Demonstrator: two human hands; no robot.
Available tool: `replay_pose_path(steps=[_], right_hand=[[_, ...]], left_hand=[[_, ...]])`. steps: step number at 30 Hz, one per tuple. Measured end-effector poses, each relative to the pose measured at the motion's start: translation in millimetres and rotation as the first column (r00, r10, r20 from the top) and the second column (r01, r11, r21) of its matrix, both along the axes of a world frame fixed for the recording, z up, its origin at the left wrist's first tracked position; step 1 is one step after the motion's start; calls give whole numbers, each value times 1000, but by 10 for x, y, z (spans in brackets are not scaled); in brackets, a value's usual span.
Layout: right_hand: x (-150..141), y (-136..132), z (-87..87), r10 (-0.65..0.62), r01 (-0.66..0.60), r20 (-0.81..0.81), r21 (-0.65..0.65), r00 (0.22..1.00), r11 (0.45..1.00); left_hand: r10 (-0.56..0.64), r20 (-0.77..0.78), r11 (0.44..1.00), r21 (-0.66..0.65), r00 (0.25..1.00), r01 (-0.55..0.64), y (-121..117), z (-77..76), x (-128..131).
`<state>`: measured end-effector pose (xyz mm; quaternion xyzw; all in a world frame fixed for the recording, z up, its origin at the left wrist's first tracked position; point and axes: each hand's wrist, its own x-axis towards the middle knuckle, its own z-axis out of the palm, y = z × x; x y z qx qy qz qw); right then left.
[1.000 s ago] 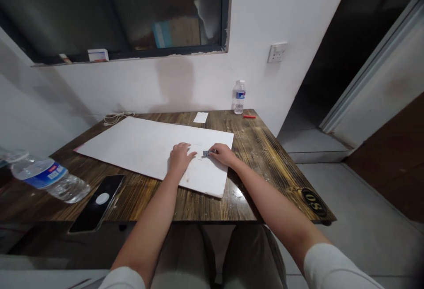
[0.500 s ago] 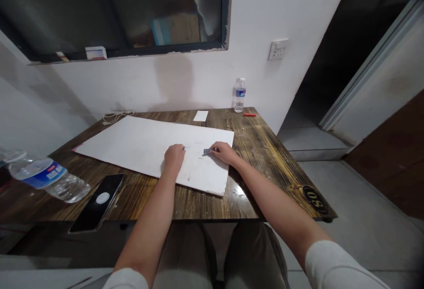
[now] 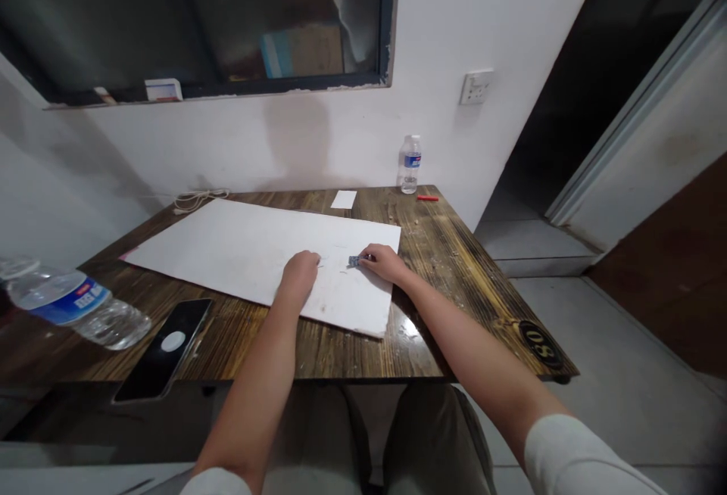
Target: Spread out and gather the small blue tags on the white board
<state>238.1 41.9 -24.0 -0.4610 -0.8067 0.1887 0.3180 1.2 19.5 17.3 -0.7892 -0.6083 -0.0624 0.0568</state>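
Observation:
A large white sheet lies flat on the dark wooden table. My left hand rests on the sheet near its right end, fingers curled under into a loose fist. My right hand lies just to the right of it on the sheet, fingertips pinched on a small blue-grey object that touches the paper. The two hands are a short gap apart.
A water bottle lies on its side at the table's left edge beside a black phone. At the back stand an upright bottle, a red pen, a small white slip and a coiled white cable.
My left hand has curled from flat, spread fingers into a loose fist and drawn slightly left. My right hand stays put on the small object.

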Motion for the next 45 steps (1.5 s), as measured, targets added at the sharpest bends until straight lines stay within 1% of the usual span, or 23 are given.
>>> replay_pose_path(steps=[5, 9, 12, 15, 17, 19, 22, 24, 25, 29, 33, 38, 42, 45], right_hand=[[0, 7, -18, -12, 12, -3, 1, 1000, 1000], [-2, 15, -30, -9, 9, -3, 4, 1000, 1000], [-2, 14, -27, -7, 7, -6, 4, 1000, 1000], [-2, 9, -20, -12, 12, -13, 2, 1000, 1000], [-3, 7, -17, -24, 24, -14, -15, 1000, 1000], [-5, 11, -15, -53, 52, -19, -38, 998, 998], [-10, 29, -24, -134, 132, -55, -42, 989, 990], [-12, 45, -38, -177, 175, -99, -30, 979, 984], [-13, 51, -46, -182, 181, -121, -26, 976, 983], [-16, 54, -65, -115, 111, -152, -40, 982, 993], [-8, 44, -53, -35, 29, -139, -42, 990, 999], [23, 50, -20, 80, -85, -133, -36, 988, 996], [42, 34, 14, 138, -140, -72, -19, 988, 990], [39, 15, 27, 145, -146, -23, -13, 989, 989]], left_hand=[[23, 28, 1000, 3, 999, -23, 22, -14, 13], [108, 121, 993, 28, 987, -112, 12, 2, 23], [176, 161, 982, 44, 971, -185, -4, 14, 12], [176, 211, 976, 88, 962, -198, -14, 24, -1], [109, 289, 981, 124, 951, -150, -15, 31, 9], [-25, 395, 989, 145, 918, -35, -18, 35, 47], [-224, 524, 974, 141, 822, 175, -31, 21, 142], [-297, 565, 954, 142, 770, 264, -40, -1, 212], [-315, 573, 947, 140, 756, 288, -43, -14, 243], [-321, 584, 944, 137, 746, 299, -39, -60, 327], [-322, 562, 945, 137, 762, 298, -28, -117, 376], [-272, 569, 962, 131, 776, 240, -2, -192, 434], [-255, 516, 967, 134, 818, 217, 27, -216, 433], [-224, 484, 974, 90, 846, 206, 44, -233, 425]])
